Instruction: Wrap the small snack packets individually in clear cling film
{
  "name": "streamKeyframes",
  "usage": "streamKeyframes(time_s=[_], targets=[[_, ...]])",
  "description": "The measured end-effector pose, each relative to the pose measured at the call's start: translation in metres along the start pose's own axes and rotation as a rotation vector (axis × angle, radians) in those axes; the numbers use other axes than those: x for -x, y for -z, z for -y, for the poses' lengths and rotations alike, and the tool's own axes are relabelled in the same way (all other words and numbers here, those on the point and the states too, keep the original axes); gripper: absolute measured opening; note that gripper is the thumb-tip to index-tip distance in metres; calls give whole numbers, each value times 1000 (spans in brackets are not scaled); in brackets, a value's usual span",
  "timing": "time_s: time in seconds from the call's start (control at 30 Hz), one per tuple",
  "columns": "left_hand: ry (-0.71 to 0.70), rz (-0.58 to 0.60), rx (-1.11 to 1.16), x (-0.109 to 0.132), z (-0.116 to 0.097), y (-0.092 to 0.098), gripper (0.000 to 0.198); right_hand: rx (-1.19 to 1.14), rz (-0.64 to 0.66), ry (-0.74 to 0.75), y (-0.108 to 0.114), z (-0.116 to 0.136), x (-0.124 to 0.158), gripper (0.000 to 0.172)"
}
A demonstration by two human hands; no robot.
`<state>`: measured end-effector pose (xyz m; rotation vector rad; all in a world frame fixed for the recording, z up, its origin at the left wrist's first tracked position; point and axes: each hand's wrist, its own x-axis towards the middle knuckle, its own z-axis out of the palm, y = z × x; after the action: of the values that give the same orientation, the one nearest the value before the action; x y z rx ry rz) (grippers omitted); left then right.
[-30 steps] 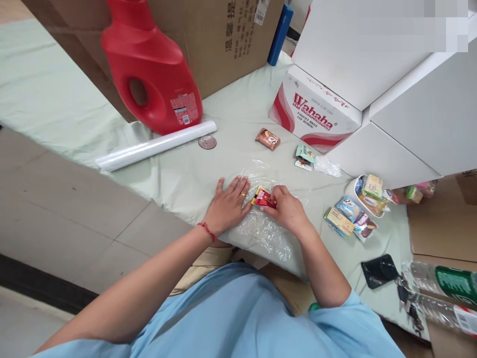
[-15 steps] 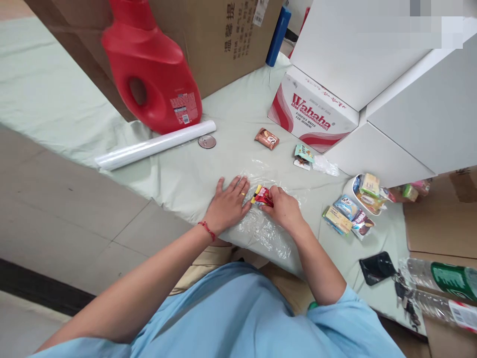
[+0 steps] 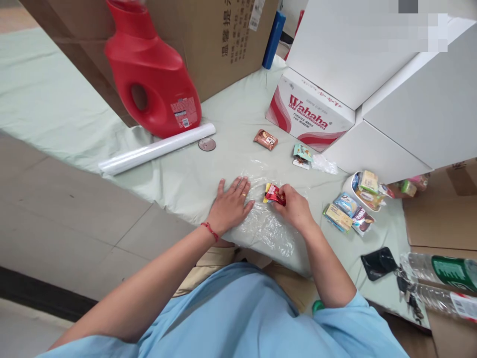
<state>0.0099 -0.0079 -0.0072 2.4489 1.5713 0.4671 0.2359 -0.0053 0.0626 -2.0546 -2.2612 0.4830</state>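
Note:
My left hand [image 3: 231, 205] lies flat with fingers spread on a sheet of clear plastic wrap [image 3: 268, 226] spread over the pale green cloth [image 3: 208, 169]. My right hand [image 3: 297, 206] pinches a small red and yellow snack packet [image 3: 275, 194] that rests on the wrap, a little to the right of my left fingertips. A red string bracelet circles my left wrist.
A roll of plastic wrap [image 3: 156, 148] and a metal disc [image 3: 207, 144] lie beside a red detergent jug [image 3: 152, 84]. A brown snack [image 3: 266, 139], a Wahaha box [image 3: 309, 115], a white bowl of snacks [image 3: 367, 191], loose packets [image 3: 345, 214], a black pouch [image 3: 378, 262] and bottles [image 3: 439, 271] sit right.
My right hand has slid the red packet a short way to the right, away from my left hand. My left hand stays flat on the wrap.

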Motion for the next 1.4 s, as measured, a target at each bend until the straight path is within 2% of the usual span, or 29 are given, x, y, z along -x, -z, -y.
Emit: streamKeyframes(time_s=[0.13, 0.2, 0.3, 0.4, 0.47, 0.53, 0.6, 0.7, 0.77, 0.87, 1.0, 1.1, 1.17, 1.23, 1.33, 1.4], targets=[[-13, 8, -2, 0, 0, 2, 64, 9, 38, 17, -11, 9, -2, 27], [-13, 10, -1, 0, 1, 3, 65, -30, 22, 40, -12, 7, 3, 34], [0, 12, 21, 2, 5, 5, 63, -170, -116, 82, -8, -7, 23, 42], [5, -11, 82, 11, 16, 8, 60, -301, -231, 159, -12, -26, 60, 29], [-31, -19, 124, 21, 27, 10, 55, -324, -221, 276, -24, -35, 88, 29], [-117, 21, 156, 34, 40, 12, 51, -295, -183, 373, -43, -39, 114, 41], [-218, 87, 181, 47, 53, 15, 53, -264, -185, 390, -62, -41, 133, 47], [-331, 164, 202, 60, 69, 21, 68, -295, -244, 358, -80, -44, 143, 27], [-363, 205, 217, 61, 76, 26, 69, -350, -263, 372, -79, -48, 138, 20], [-342, 258, 275, 52, 81, 34, 33, -445, -258, 418, -62, -56, 122, 21], [-256, 283, 445, 24, 74, 46, 33, -588, -212, 367, -26, -63, 95, 22], [-101, 267, 578, -2, 64, 50, 36, -727, -148, 208, -6, -66, 72, 26], [27, 237, 609, -21, 58, 48, 38, -826, -98, 68, -2, -68, 54, 29], [102, 199, 570, -39, 55, 43, 36, -881, -68, -67, -5, -71, 36, 28], [120, 131, 473, -59, 54, 34, 26, -835, -49, -224, -16, -73, 15, 20], [147, -9, 421, -61, 55, 34, 26, -785, -32, -277, -23, -74, 10, 15]])
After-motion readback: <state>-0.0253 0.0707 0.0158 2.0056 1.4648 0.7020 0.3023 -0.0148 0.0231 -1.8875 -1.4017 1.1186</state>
